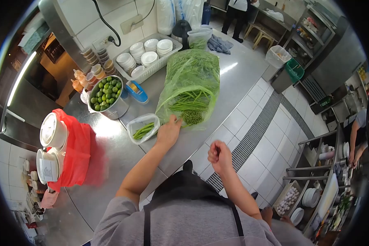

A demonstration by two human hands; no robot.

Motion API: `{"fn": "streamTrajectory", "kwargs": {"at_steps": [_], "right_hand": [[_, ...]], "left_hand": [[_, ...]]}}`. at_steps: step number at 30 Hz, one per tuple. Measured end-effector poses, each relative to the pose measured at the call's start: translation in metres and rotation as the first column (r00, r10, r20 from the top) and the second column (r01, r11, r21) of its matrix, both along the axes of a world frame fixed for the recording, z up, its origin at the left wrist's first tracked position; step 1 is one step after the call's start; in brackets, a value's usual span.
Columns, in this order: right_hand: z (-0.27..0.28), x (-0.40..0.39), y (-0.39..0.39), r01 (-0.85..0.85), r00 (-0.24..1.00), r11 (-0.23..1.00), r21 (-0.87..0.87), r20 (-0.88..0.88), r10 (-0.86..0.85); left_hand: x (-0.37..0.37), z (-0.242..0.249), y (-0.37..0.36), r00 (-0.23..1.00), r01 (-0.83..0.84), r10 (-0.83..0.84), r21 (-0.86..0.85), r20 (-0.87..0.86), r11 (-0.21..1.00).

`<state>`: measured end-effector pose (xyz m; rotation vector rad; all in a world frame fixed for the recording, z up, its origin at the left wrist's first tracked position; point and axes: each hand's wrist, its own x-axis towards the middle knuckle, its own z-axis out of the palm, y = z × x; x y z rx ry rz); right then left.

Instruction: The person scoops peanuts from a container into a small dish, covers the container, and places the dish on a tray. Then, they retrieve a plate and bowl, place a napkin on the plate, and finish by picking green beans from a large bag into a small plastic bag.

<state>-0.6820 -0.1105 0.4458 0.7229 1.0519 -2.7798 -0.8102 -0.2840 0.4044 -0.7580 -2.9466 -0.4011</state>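
Well, the green plastic bag [192, 67] lies on the counter [110, 172], its mouth open toward the person, with long green beans [188, 98] and a clump of thinner, curly green pieces [192, 117] inside. Just beside it, a translucent plastic tub [130, 128] holds more slender green pods [143, 131].

The left hand [168, 133] is at the bag's near edge, between bag and tub; whether its fingertips are pinched together I cannot tell. The right hand [220, 156] is curled in a loose fist past the counter's edge, with nothing visible in it.

A shiny metal pot [118, 107] is heaped with round green limes [106, 93], near a blue tape dispenser [137, 92]. The perforated basket [163, 61] carries stacks of white bowls [149, 58]. Crinkled red plastic [80, 151] wraps round white lidded tubs [54, 130].

The counter is smooth, reflective metal; pale square tiles [274, 145] cover the floor, crossed by 2 strips of dark grating [250, 139]. At the right, a co-worker [358, 139] reaches over another work area.
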Motion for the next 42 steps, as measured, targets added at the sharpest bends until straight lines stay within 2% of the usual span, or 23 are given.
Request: {"fn": "streamTrajectory", "kwargs": {"at_steps": [3, 5, 6, 7, 8, 9, 10, 11, 12, 14, 15, 17, 22, 24, 27, 29, 32, 34, 37, 39, 40, 41, 42], "right_hand": [[0.015, -0.073, 0.004, -0.065, 0.994, 0.966, 0.250, -0.072, 0.085], [0.004, -0.126, 0.004, -0.105, 0.923, 0.675, 0.730, -0.180, 0.339], [-0.002, -0.144, 0.008, -0.118, 0.921, 0.673, 0.730, -0.173, 0.349], [-0.006, -0.162, 0.014, 0.235, 0.848, 0.207, 0.950, -0.304, 0.433], [-0.009, -0.174, 0.020, 0.574, 0.745, -0.285, 0.768, -0.345, 0.571], [-0.010, -0.180, 0.025, 0.573, 0.740, -0.285, 0.768, -0.336, 0.582], [-0.011, -0.183, 0.032, 0.309, 0.809, -0.341, 0.888, -0.057, 0.585], [-0.014, -0.185, 0.035, 0.018, 0.789, -0.398, 0.917, 0.232, 0.569], [-0.018, -0.183, 0.036, 0.012, 0.780, -0.398, 0.917, 0.240, 0.578], [-0.025, -0.178, 0.037, 0.017, 0.731, -0.528, 0.849, 0.350, 0.586], [-0.027, -0.175, 0.038, 0.024, 0.720, -0.532, 0.846, 0.355, 0.597], [-0.030, -0.169, 0.040, 0.226, 0.733, -0.419, 0.879, 0.130, 0.668], [-0.040, -0.173, 0.042, 0.228, 0.732, -0.379, 0.897, 0.099, 0.674], [-0.036, -0.176, 0.045, 0.217, 0.732, -0.370, 0.903, 0.100, 0.674], [-0.025, -0.180, 0.045, 0.279, 0.691, -0.246, 0.928, -0.016, 0.723], [-0.007, -0.180, 0.044, 0.465, 0.555, -0.027, 0.885, -0.268, 0.788], [0.005, -0.181, 0.049, 0.347, 0.564, -0.062, 0.936, -0.155, 0.811], [0.002, -0.184, 0.054, 0.386, 0.567, -0.079, 0.919, -0.169, 0.806], [0.000, -0.185, 0.052, 0.455, 0.552, -0.064, 0.888, -0.224, 0.803], [0.003, -0.187, 0.047, 0.495, 0.527, -0.033, 0.868, -0.270, 0.806], [0.004, -0.188, 0.043, 0.217, 0.632, 0.193, 0.957, -0.289, 0.719], [0.005, -0.188, 0.039, -0.063, 0.735, 0.428, 0.901, -0.249, 0.631], [0.004, -0.189, 0.033, -0.070, 0.729, 0.429, 0.901, -0.247, 0.638]], "left_hand": [[-0.012, -0.012, -0.002, 0.992, 0.120, -0.119, -0.026, 0.045, 0.992], [-0.003, -0.004, -0.005, 0.988, 0.125, -0.125, 0.011, 0.094, 0.992], [-0.002, 0.000, -0.006, 0.984, 0.140, -0.145, 0.049, 0.105, 0.989], [-0.002, -0.001, -0.007, 0.985, 0.130, -0.135, 0.054, 0.105, 0.990], [0.001, -0.003, -0.008, 0.987, 0.126, -0.134, 0.079, 0.093, 0.989], [0.002, -0.004, -0.008, 0.988, 0.122, -0.131, 0.108, 0.084, 0.987], [0.002, -0.005, -0.006, 0.988, 0.108, -0.120, 0.118, 0.093, 0.987], [0.003, -0.005, -0.006, 0.990, 0.082, -0.097, 0.141, 0.103, 0.987], [0.004, -0.004, -0.008, 0.991, 0.056, -0.075, 0.159, 0.112, 0.986], [0.005, 0.002, -0.009, 0.990, 0.025, -0.045, 0.142, 0.137, 0.990], [0.007, 0.002, -0.007, 0.987, 0.005, -0.025, 0.126, 0.158, 0.992], [0.008, -0.002, -0.006, 0.988, -0.031, 0.013, 0.113, 0.156, 0.993], [0.012, 0.014, 0.001, 0.970, -0.099, 0.073, 0.102, 0.231, 0.990], [0.011, 0.027, 0.013, 0.974, -0.176, 0.128, 0.267, 0.188, 0.948], [-0.008, 0.037, 0.034, 0.993, -0.108, 0.121, 0.407, -0.006, 0.907], [-0.024, 0.040, 0.046, 0.995, -0.086, 0.101, 0.364, -0.023, 0.927], [-0.040, 0.035, 0.049, 0.998, -0.049, 0.057, 0.265, -0.024, 0.963], [-0.045, 0.037, 0.048, 0.999, -0.036, 0.037, 0.201, -0.005, 0.979], [-0.040, 0.037, 0.046, 0.998, -0.063, 0.068, 0.262, -0.012, 0.963], [-0.039, 0.038, 0.046, 0.990, -0.059, 0.111, 0.459, -0.087, 0.886], [-0.038, 0.041, 0.046, 0.989, -0.072, 0.123, 0.461, -0.082, 0.885], [-0.038, 0.046, 0.045, 0.989, -0.113, 0.149, 0.614, -0.008, 0.781], [-0.038, 0.052, 0.044, 0.985, -0.157, 0.161, 0.743, 0.067, 0.651]]}}
